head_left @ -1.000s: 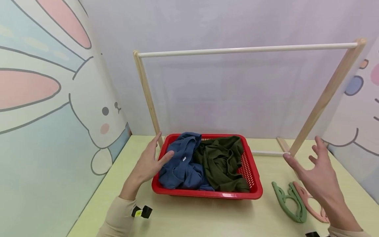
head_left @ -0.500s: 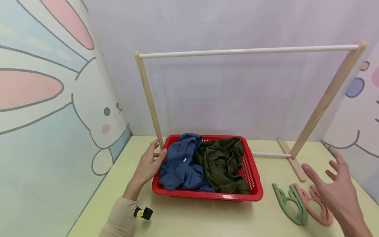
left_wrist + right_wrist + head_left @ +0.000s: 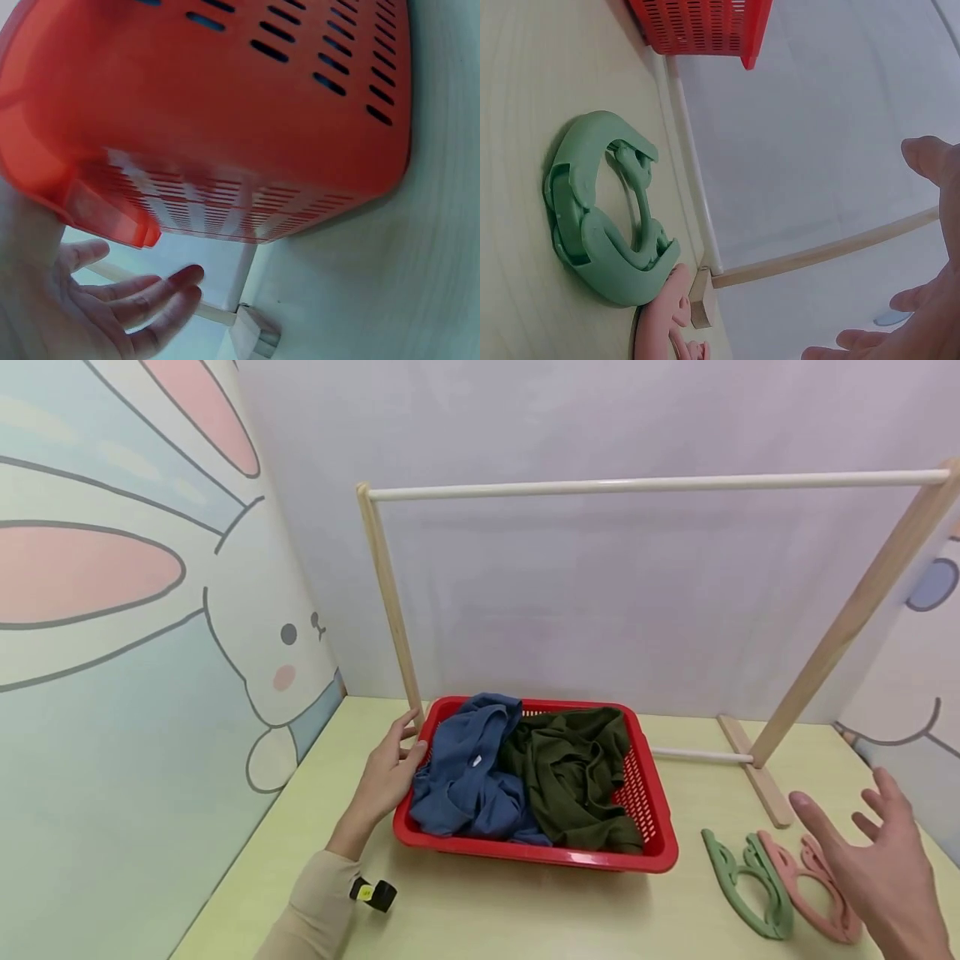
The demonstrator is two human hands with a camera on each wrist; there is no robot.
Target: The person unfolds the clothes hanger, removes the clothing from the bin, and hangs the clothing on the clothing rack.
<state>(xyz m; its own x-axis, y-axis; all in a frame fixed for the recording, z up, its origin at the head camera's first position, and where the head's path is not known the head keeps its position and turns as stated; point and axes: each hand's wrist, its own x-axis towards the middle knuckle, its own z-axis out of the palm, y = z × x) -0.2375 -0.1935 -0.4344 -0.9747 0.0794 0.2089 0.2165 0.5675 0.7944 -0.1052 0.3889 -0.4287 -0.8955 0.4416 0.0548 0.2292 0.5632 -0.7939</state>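
The red basket (image 3: 536,854) stands on the surface (image 3: 510,918) in front of a rack, holding a blue garment (image 3: 468,777) beside a dark green garment (image 3: 573,777). The left hand (image 3: 384,777) is at the basket's left side, its grip loose, thumb by the rim and fingers outside; whether it presses on the plastic cannot be told. The right hand (image 3: 881,852) has its grip spread and holds nothing.

If the left hand pulled or lifted alone, the basket would probably tip or swing, since nothing supports its right end. Pushed back, it could knock the rack's wooden post (image 3: 395,602) close behind. Brought down carelessly, the right hand might shove the green hanger (image 3: 780,906) and pink hanger (image 3: 804,910), which lie side by side.

Only the head view shows what the basket holds; the left wrist view instead shows its slotted outer walls and fingers extended below the rim, not curled round it. From the head the right hand overlaps the pink hanger, yet the right wrist view shows it raised apart from both hangers.
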